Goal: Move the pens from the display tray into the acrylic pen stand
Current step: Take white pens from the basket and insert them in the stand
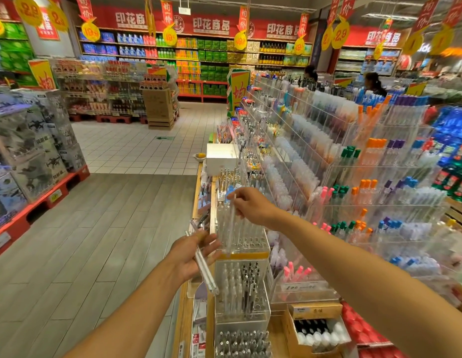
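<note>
At lower centre of the frame the acrylic pen stand (241, 239) rises in clear tiers with upright pens in its holes, and further rows of pens fill the tier below it. The right hand (253, 205), above the stand's top, pinches one clear pen (231, 223) near its upper end, the pen hanging almost upright over the holes. Just left of the stand, the left hand (191, 254) lies palm-up with fingers loosely curled around a small bundle of clear pens (205, 267) slanting down to the right.
</note>
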`<state>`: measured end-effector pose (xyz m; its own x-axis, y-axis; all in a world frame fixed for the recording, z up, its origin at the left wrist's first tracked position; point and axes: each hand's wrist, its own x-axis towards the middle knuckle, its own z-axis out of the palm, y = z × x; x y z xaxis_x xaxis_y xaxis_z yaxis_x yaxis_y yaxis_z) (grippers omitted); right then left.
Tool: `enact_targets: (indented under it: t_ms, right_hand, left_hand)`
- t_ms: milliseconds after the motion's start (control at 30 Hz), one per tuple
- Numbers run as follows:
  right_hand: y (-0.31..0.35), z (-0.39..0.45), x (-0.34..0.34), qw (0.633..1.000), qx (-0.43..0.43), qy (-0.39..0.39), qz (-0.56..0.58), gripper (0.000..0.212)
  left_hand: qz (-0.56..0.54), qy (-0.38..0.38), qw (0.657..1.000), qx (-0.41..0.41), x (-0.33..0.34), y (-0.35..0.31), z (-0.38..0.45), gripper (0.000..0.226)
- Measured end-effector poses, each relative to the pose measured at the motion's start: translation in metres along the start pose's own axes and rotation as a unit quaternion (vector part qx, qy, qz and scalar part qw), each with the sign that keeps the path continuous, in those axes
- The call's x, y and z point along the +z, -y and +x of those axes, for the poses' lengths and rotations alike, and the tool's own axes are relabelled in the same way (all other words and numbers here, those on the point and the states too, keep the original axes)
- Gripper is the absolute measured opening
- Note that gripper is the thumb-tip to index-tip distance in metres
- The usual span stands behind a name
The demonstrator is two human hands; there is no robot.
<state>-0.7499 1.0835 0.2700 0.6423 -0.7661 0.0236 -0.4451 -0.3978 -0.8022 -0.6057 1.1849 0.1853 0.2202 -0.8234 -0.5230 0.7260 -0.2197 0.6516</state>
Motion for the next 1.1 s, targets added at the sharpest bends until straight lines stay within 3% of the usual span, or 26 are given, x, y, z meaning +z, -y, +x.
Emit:
enact_targets:
  t_ms: [200, 600, 733, 933, 1100]
  right_hand:
    - [-0.034, -0.006, -0.030, 0.988, -0.054, -0.083, -0.122, 0.019]
    - [-0.059, -0.012, -0.046, 0.974, -0.077, -0.123, -0.175, 0.019]
    - [-0.064, -0.015, -0.051, 0.975, -0.071, -0.128, -0.166, 0.018]
    - [-0.080, -0.022, -0.036, 0.977, -0.036, -0.068, -0.197, 0.020]
    - [-0.084, -0.027, -0.032, 0.984, -0.021, -0.103, -0.147, 0.016]
  left_hand:
    - [-0.004, -0.069, 0.997, -0.027, -0.011, 0.004, 0.012, 0.019]
    - [0.074, -0.025, 0.997, -0.003, 0.011, 0.012, 0.008, 0.010]
    - [0.060, -0.011, 0.998, 0.008, 0.015, 0.014, 0.003, 0.015]
    - [0.024, 0.030, 0.999, 0.006, 0.020, 0.020, 0.000, 0.032]
    - [0.014, 0.067, 0.998, -0.006, 0.024, 0.024, 0.000, 0.037]
